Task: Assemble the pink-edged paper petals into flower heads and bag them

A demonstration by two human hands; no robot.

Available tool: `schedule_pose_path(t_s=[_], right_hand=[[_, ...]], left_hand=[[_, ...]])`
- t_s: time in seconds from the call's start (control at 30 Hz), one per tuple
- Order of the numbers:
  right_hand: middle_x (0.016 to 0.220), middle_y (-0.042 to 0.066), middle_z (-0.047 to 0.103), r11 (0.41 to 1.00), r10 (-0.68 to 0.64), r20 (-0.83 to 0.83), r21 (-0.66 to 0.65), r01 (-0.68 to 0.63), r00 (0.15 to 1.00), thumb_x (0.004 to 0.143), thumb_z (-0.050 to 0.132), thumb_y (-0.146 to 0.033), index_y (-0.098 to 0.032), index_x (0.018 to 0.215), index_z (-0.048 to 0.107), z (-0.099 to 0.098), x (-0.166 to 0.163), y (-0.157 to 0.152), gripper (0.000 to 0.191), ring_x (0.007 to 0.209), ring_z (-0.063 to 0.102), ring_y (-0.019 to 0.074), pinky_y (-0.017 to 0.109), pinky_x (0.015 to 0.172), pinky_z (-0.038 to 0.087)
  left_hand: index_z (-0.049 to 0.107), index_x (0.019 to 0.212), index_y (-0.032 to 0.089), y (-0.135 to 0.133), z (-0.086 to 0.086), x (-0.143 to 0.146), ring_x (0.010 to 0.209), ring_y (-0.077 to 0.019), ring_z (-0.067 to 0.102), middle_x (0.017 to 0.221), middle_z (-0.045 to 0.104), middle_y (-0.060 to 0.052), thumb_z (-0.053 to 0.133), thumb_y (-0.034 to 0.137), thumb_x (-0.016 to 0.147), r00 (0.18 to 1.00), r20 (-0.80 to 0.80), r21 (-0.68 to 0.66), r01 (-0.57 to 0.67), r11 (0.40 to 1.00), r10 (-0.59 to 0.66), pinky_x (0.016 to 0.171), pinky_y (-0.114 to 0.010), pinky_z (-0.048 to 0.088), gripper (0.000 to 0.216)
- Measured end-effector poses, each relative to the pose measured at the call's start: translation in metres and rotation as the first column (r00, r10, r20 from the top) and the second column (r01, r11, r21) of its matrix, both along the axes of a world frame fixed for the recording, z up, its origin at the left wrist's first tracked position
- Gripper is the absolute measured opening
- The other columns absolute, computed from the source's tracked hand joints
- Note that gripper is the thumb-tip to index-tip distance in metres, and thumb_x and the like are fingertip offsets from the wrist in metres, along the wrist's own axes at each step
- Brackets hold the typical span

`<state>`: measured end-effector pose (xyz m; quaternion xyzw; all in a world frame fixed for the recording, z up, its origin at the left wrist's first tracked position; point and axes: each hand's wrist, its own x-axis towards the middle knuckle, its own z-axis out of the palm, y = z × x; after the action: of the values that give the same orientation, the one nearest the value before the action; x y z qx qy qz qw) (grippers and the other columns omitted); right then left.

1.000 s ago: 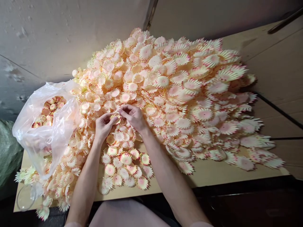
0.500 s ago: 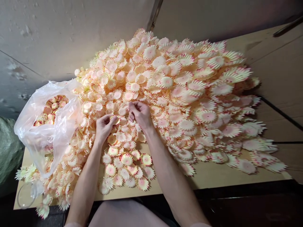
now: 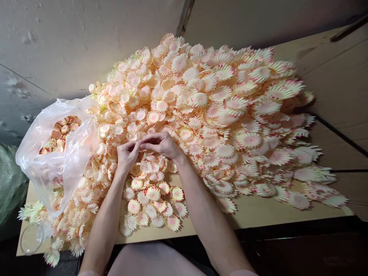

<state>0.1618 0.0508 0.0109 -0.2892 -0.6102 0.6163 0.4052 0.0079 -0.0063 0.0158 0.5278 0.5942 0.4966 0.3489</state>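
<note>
Over the middle of the heap of artificial flower petal discs (image 3: pixel 198 99), my two hands meet at the fingertips. My left hand (image 3: pixel 127 154) is closed in a pinch, thumb against fingers, on a small petal disc that the fingers now mostly hide. From the right, my right hand (image 3: pixel 163 145) reaches across, its thumb and forefinger pinched against the left fingertips. What the right fingers grip is too small and covered to make out. The discs are cream with pinkish-red fringed edges. Just below my hands lies a looser group of petal discs (image 3: pixel 153 193).
At the left stands a translucent plastic bag (image 3: pixel 31 153) with small red-and-yellow curled pieces (image 3: pixel 63 130) inside. A clear round lid or ring (image 3: pixel 31 238) lies at the table's (image 3: pixel 258 214) front left corner. A wall (image 3: pixel 86 42) rises behind; a green sack (image 3: pixel 10 180) sits far left.
My right hand has moved left and slightly down, from apart over the heap to touching my left fingertips. The left hand has stayed nearly in place.
</note>
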Motion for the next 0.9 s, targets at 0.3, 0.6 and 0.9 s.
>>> schedule_pose_path(t_s=[0.3,0.6,0.9], right_hand=[[0.081,0.004,0.072,0.996,-0.065,0.052,0.067,0.062,0.996,0.076,0.073,-0.037,-0.017,0.084,0.074,-0.001,0.000,0.001,0.021,0.073,0.066,0.0156,0.026,0.067,0.055],[0.088,0.003,0.071,1.000,-0.019,0.013,0.010,0.019,1.000,0.080,0.070,-0.037,-0.019,0.101,0.072,-0.002,0.000,0.003,0.028,0.075,0.066,0.0141,0.027,0.071,0.056],[0.093,0.004,0.067,0.990,0.004,0.035,0.143,-0.009,0.999,0.077,0.074,-0.038,-0.021,0.089,0.075,0.003,0.005,0.005,0.021,0.081,0.062,0.0143,0.026,0.070,0.050]], left_hand=[[0.065,0.067,0.012,0.000,0.008,-0.004,0.046,-0.0068,0.041,0.050,0.050,0.002,0.069,0.055,0.075,0.986,0.103,-0.085,0.141,0.986,-0.132,0.044,-0.020,0.029,0.043],[0.064,0.069,0.013,0.000,0.010,-0.001,0.048,-0.0073,0.043,0.053,0.050,0.002,0.065,0.052,0.080,0.988,0.108,-0.071,0.121,0.990,-0.113,0.046,-0.020,0.031,0.041],[0.066,0.071,0.012,0.001,0.007,-0.003,0.048,-0.0074,0.044,0.052,0.049,0.002,0.062,0.055,0.081,0.993,0.094,-0.071,0.080,0.994,-0.073,0.047,-0.020,0.034,0.044]])
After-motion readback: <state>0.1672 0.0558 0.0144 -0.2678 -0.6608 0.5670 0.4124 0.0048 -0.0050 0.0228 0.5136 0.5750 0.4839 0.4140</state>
